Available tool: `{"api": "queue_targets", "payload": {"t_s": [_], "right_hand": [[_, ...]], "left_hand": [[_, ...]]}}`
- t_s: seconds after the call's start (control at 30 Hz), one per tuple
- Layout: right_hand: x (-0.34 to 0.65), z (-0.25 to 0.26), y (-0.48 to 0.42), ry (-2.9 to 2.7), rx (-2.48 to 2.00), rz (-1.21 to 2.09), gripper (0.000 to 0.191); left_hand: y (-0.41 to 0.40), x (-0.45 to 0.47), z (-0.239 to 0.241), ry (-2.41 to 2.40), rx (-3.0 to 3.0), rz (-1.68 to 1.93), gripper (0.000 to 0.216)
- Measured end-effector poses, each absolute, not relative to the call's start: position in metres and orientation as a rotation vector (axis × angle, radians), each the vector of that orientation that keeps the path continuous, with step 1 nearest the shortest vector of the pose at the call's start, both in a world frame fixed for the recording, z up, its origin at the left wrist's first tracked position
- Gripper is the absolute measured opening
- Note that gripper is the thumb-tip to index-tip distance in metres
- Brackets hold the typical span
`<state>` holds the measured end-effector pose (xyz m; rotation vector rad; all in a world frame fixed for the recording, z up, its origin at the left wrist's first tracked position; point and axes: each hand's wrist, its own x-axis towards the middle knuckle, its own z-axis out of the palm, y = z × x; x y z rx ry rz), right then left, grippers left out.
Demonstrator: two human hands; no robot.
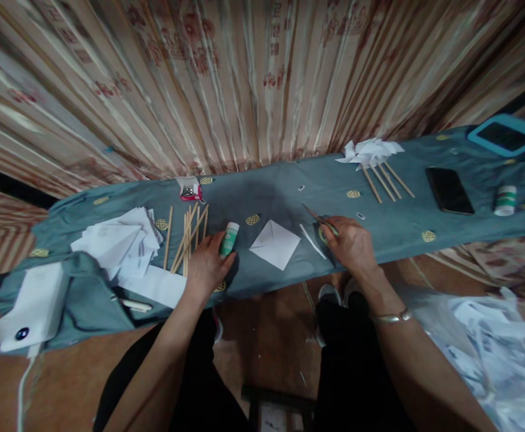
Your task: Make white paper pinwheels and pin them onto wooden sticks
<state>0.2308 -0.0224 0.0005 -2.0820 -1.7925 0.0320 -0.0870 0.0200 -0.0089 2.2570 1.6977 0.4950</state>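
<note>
My left hand (206, 264) is closed round a small green and white glue bottle (229, 238) that rests on the blue-grey cloth (266, 192). My right hand (351, 243) grips a pair of scissors (318, 219), blades pointing up and left, with a thin white paper strip (312, 241) lying just beside it. A folded white paper square (275, 243) lies on the cloth between my two hands. Several wooden sticks (188, 237) lie in a loose bunch just left of my left hand.
A heap of white paper (118, 243) sits at the left. Finished paper pinwheels on sticks (374, 159) lie at the back right, near a black phone (449, 190), another glue bottle (505, 200) and a blue-framed tablet (507, 135). A small red box (189, 190) sits by the curtain.
</note>
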Motion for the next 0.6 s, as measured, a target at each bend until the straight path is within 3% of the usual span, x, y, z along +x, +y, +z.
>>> {"api": "queue_targets", "payload": {"t_s": [0.13, 0.23, 0.33, 0.43, 0.6], "right_hand": [[0.224, 0.001, -0.022, -1.701, -1.938, 0.162, 0.03], [0.205, 0.0, -0.023, -1.504, -1.766, 0.501, 0.027], [0.177, -0.001, -0.026, -1.213, -1.536, 1.004, 0.033], [0.154, 0.002, -0.032, -1.044, -1.24, 1.457, 0.041], [0.139, 0.01, -0.037, -0.783, -1.056, 1.683, 0.041]], "left_hand": [[0.025, -0.084, -0.009, 1.618, 1.92, 0.768, 0.04], [0.02, -0.068, 0.0, 1.376, 1.367, 0.994, 0.048], [0.007, -0.044, 0.013, 1.081, 0.869, 0.883, 0.049], [-0.007, -0.024, 0.019, 0.911, 0.766, 0.765, 0.041], [-0.016, -0.012, 0.014, 0.832, 0.757, 0.721, 0.048]]}}
